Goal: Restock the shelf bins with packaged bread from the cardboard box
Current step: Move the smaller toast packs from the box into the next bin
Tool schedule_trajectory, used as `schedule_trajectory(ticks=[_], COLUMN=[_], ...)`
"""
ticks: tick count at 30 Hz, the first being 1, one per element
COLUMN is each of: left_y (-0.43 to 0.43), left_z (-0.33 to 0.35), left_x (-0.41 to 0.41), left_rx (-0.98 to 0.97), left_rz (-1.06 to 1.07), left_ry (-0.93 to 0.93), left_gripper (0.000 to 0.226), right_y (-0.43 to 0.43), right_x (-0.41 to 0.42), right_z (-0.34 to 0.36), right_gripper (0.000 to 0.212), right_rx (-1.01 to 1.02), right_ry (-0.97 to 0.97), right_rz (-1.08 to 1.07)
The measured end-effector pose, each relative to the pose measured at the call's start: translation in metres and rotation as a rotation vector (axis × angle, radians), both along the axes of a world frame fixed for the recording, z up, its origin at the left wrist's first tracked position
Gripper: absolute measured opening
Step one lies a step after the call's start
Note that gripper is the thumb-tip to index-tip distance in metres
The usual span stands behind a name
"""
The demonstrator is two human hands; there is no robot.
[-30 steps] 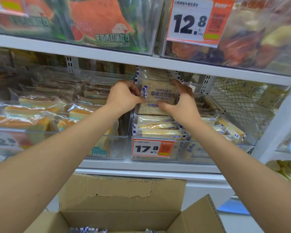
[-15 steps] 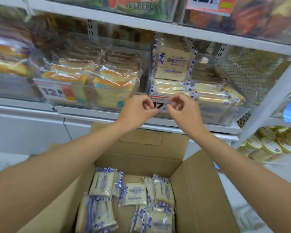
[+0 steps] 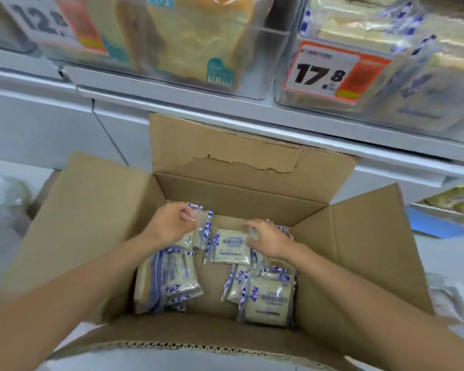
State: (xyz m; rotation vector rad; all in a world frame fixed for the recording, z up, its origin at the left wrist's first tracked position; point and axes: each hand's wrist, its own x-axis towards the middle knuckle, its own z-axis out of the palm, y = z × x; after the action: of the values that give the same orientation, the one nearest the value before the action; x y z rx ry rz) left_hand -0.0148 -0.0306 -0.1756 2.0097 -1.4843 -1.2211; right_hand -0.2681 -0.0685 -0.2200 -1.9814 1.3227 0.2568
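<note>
The open cardboard box (image 3: 359,258) stands below the shelf and holds several bread packs in clear wrap with blue-and-white edges. My left hand (image 3: 169,223) pinches the top edge of a pack (image 3: 201,228) at the box's far left. My right hand (image 3: 268,239) lies on the right edge of a flat pack (image 3: 229,249) in the middle, fingers curled onto it. More packs lie at the near left (image 3: 169,282) and near right (image 3: 268,298). Above, the clear bin (image 3: 439,84) with the 17.8 price tag (image 3: 330,70) holds the same bread.
A neighbouring clear bin (image 3: 252,76) to the left holds toast loaves, with a 12.8 tag (image 3: 46,22). The white shelf edge (image 3: 225,113) runs just above the box's raised back flap (image 3: 239,151). Side flaps stand open left and right.
Both hands left the pack standing in the 17.8 bin, came down past the shelf edge and reached into the box. The view tilted down to the box.
</note>
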Motion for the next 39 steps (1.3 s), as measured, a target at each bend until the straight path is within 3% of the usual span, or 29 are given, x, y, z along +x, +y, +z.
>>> schedule_trajectory(ticks=[4, 9, 13, 16, 18, 20, 22, 24, 28, 32, 35, 37, 39], left_y=[0.01, 0.011, 0.007, 0.003, 0.001, 0.002, 0.006, 0.015, 0.03, 0.036, 0.032, 0.029, 0.024], left_z=[-0.022, -0.028, -0.032, -0.027, -0.022, -0.018, -0.014, -0.011, -0.016, -0.012, -0.012, -0.011, -0.005], left_x=[0.005, 0.006, 0.004, -0.008, -0.016, -0.021, -0.022, -0.019, 0.005, 0.017, 0.019, 0.017, 0.008], left_rx=[0.106, 0.164, 0.17, 0.24, 0.364, 0.391, 0.357, 0.344, 0.367, 0.373, 0.393, 0.404, 0.376], left_rz=[0.031, 0.031, 0.051, -0.034, -0.118, -0.17, -0.147, -0.135, -0.099, -0.026, -0.001, -0.018, -0.056], left_ry=[0.047, 0.081, 0.068, 0.127, 0.231, 0.261, 0.288, 0.302, 0.306, 0.34, 0.388, 0.369, 0.361], left_gripper=[0.009, 0.011, 0.014, 0.055, 0.078, 0.072, 0.039, 0.018, 0.038, 0.046, 0.034, 0.055, 0.073], right_y=[-0.005, -0.004, -0.001, 0.004, 0.008, 0.012, 0.02, 0.037, 0.066, 0.076, 0.059, 0.039, 0.02], right_x=[0.028, 0.041, 0.03, 0.02, 0.015, 0.007, -0.007, -0.02, -0.029, -0.019, -0.011, 0.0, 0.019], right_z=[-0.064, -0.089, -0.063, -0.021, 0.007, 0.022, 0.022, 0.013, -0.014, -0.027, -0.018, 0.003, 0.029], right_gripper=[0.072, 0.071, 0.045, 0.015, 0.019, 0.043, 0.064, 0.072, 0.076, 0.043, 0.032, 0.03, 0.04], right_rx=[0.061, -0.12, 0.021, -0.003, 0.07, 0.144, 0.15, 0.155, 0.163, -0.025, 0.018, 0.043, 0.047], right_ry=[0.117, 0.287, 0.051, -0.213, -0.363, -0.399, -0.277, -0.089, 0.111, 0.253, 0.022, -0.209, -0.384], right_rz=[0.138, 0.344, 0.188, -0.004, -0.12, -0.18, -0.145, -0.042, 0.144, 0.489, 0.22, -0.051, -0.18])
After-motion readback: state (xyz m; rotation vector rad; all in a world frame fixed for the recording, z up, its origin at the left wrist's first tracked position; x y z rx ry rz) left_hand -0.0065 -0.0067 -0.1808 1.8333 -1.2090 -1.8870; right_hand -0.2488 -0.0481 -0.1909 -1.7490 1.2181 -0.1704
